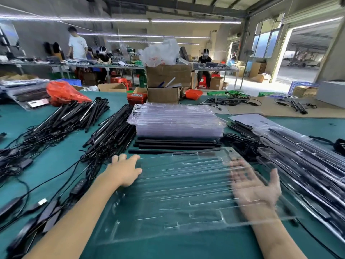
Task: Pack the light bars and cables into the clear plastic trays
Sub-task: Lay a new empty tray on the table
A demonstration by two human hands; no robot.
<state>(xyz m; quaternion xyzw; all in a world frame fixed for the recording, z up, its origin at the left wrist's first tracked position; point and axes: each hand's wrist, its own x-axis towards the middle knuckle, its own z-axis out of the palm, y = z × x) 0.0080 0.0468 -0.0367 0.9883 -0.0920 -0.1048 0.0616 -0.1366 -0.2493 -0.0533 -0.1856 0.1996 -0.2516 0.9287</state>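
Note:
An empty clear plastic tray (186, 193) hovers tilted over the green table right in front of me. My left hand (125, 171) grips its left edge, thumb on top. My right hand (255, 187) lies flat under the right side with fingers spread, seen through the plastic. A stack of empty clear trays (177, 120) stands behind it. Several black light bars (175, 143) lie between the stack and the held tray. More light bars with tangled black cables (104, 139) are heaped on the left.
Packed trays (308, 165) with bars inside lie overlapped on the right. A red plastic bag (63, 92) and cardboard boxes (164, 94) stand at the table's far edge. In-line controllers on cables (78, 187) trail at the near left. People work at benches in the background.

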